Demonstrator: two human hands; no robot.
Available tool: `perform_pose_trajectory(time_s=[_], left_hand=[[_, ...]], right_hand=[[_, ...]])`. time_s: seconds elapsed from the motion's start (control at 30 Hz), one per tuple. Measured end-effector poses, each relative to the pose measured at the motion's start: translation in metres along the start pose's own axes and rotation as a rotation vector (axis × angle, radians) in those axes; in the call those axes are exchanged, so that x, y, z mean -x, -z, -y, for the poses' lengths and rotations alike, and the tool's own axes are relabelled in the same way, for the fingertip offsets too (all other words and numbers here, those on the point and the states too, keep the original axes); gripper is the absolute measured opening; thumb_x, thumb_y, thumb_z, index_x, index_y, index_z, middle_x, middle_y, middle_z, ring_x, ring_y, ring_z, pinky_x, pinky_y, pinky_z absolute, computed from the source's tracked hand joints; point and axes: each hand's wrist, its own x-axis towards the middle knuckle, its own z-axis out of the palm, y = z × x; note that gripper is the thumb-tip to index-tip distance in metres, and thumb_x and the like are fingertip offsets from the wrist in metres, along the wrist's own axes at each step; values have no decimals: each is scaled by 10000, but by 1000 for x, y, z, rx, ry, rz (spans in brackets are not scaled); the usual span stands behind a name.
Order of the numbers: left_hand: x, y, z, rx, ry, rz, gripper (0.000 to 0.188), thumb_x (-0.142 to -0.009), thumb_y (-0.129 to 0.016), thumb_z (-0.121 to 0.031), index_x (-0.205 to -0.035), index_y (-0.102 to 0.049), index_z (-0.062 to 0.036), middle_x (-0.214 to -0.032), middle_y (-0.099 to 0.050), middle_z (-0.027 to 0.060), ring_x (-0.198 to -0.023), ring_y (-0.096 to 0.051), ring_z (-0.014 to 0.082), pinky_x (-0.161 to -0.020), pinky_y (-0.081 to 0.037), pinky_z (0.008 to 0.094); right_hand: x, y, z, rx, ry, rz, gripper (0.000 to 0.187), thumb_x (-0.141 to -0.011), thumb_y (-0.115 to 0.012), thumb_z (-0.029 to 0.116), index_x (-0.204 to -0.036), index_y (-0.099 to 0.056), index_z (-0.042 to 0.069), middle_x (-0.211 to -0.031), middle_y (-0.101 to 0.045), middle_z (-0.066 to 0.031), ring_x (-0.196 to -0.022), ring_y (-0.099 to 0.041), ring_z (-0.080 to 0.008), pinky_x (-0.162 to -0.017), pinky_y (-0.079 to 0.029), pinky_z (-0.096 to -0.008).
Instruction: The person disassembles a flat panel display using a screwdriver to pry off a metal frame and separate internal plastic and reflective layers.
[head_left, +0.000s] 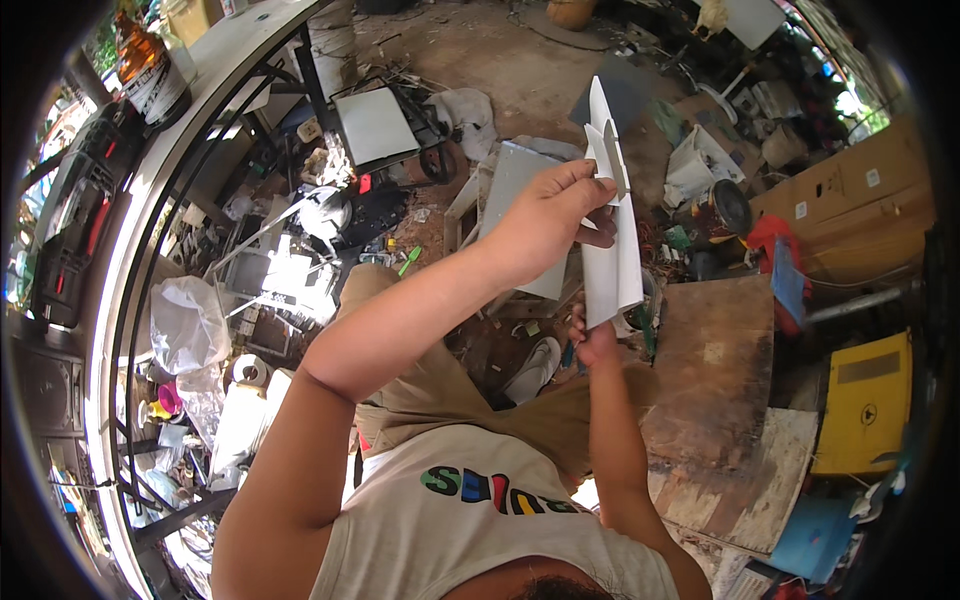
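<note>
Pinching a white folded sheet-metal piece near its top, the left hand is closed on it, while the lower edge is gripped by the right hand (fingers mostly hidden). Right of the piece, a worn wooden board is seen.

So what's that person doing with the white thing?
A person is holding a long white sheet-metal piece up in front of them with both bare hands. The left hand pinches it near the top, and the right hand grips its lower end. The piece stands nearly upright and looks folded along its length. Below it are a worn wooden board, a yellow box and a dirt floor littered with scrap.
</note>
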Motion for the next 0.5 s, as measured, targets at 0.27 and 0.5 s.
perform_pose_trajectory(time_s=[0.27,0.5], left_hand=[[-35,-5,55,-287,-351,-28,190,-1009,-511,-176,-1002,-593,-4,-834,-602,5,-760,-554,82,-714,-481,254],[-112,62,131,-181,-229,-146,213,-1023,-478,-179,-1120,-578,-18,-989,-632,48,-835,-594,121,-813,-525,303]], right_hand=[[-14,-67,25,280,60,12,322,-986,-517,442,-1146,-565,167,-802,-551,56,-572,-455,-63,-446,-312,-221],[-16,-178,39,-120,382,140,801,-824,-461,806,-1347,-456,199,-1038,-581,32,-765,-522,-85,-527,-352,-233]])
